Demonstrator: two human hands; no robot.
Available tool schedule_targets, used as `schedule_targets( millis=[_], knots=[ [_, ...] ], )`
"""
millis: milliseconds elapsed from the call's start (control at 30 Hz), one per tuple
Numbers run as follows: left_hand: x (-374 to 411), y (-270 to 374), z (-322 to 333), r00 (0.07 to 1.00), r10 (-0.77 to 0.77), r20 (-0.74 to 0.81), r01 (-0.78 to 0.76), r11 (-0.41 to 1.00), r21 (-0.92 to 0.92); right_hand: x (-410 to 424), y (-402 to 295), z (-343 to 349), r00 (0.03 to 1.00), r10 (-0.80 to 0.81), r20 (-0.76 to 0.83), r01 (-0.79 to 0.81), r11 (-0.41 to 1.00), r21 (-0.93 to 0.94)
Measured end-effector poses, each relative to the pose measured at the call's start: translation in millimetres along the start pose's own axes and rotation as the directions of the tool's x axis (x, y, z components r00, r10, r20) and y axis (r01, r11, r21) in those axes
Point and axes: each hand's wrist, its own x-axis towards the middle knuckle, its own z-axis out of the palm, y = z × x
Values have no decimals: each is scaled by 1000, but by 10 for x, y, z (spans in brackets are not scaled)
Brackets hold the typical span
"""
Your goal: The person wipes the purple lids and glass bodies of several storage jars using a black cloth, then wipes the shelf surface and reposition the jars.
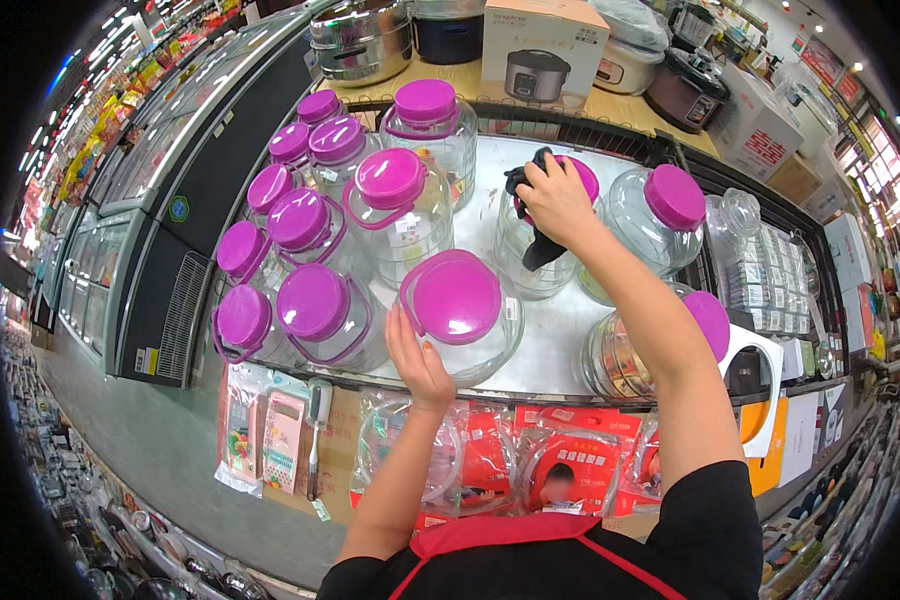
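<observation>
My right hand (557, 196) grips a black cloth (544, 247) over the lid and side of a clear jar (532, 270) with a magenta lid. The cloth hangs down the jar's left side. My left hand (418, 358) rests its fingers against the left side of a large clear jar (506, 330) with a broad magenta lid (456, 297) and a carrying handle. Another magenta-lidded jar (637, 225) stands to the right of the cloth. A jar with a tall magenta lid (390, 178) stands behind my left hand. My left palm is partly turned from view.
Several magenta-lidded jars crowd the left of the white shelf (487, 165). A pot (362, 41) and a rice cooker box (544, 52) stand behind. Packaged red items (577, 465) hang along the front. A white ring-shaped frame (769, 405) and a freezer cabinet (169, 277) flank the shelf.
</observation>
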Motion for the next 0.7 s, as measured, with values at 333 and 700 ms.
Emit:
schedule_targets(
  millis=[333, 700],
  knots=[
    [-5, 21, -10, 1000, -14, 5, 14, 1000, -11, 692, -377, -23, 852, 168, 496, -138, 986, -96],
    [-10, -30, -19, 1000, -6, 18, 6, 1000, 3, -163, -754, 830, 957, -248, 150, 260, 963, -68]
  ],
)
